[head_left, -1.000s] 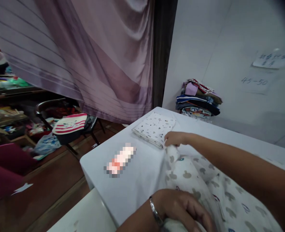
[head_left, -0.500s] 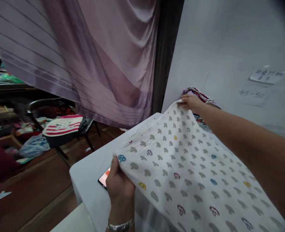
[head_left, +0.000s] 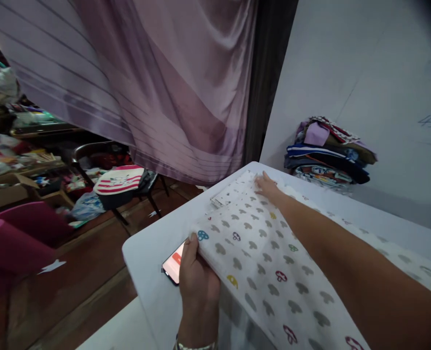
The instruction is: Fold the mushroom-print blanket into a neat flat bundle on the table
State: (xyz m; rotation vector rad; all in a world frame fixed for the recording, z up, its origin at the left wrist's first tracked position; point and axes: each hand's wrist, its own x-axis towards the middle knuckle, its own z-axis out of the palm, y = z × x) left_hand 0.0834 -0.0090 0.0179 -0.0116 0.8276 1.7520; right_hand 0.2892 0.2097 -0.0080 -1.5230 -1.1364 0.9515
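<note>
A white cloth [head_left: 262, 262] printed with grey and coloured mushrooms spreads over the white table [head_left: 157, 243]. My left hand [head_left: 199, 287] pinches its near left corner between thumb and fingers, held slightly above the tabletop. At the cloth's far edge is my right hand [head_left: 268, 188], its fingers closed on the fabric low over the table; the fingertips are partly hard to make out. A phone [head_left: 173, 265] with a lit screen lies just left of my left hand, which covers part of it. Beyond the cloth sits a flat piece with a small print [head_left: 233, 188].
A stack of folded clothes [head_left: 328, 150] stands against the white wall at the table's back. Purple curtains [head_left: 186, 97] hang beyond the table. Left on the floor are a chair [head_left: 118, 182] bearing a red-striped item, a pink roll [head_left: 18, 243] and boxes of clutter.
My right hand has come down to the table with the cloth's far edge. The cloth lies lower and slacker. My left hand keeps its corner. The camera has turned, showing the clothes stack.
</note>
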